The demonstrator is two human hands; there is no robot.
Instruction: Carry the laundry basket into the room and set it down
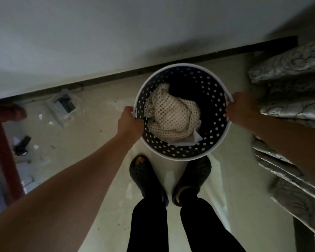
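Both hands were closed on the rim of the laundry basket (213, 142). Left hand (130, 122) gripped the rim on the left side, with the fingers curled over the white edge, and the right hand (241, 109) held the opposite side in the same way, near the handle opening. Nearest to the camera were two legs in black trousers (171, 226) and two dark perforated slippers (148, 177) standing on the pale floor (102, 142). The basket was round, dark, with many small diamond holes and a white rim, and it was just in front of the feet, close to the wall; I could not tell if its bottom was touching the floor or not. Inside it lay a cream crocheted cloth (171, 113), with something white under it and something dark behind it. On the right side was a grey patterned mattress (289, 84), beside the right forearm. On the left were a red-brown frame (2, 151), some small scraps and a dark small object (22, 145) on the floor. Farther, a dark baseboard (171, 67) ran along the bottom of the white wall (116, 33).
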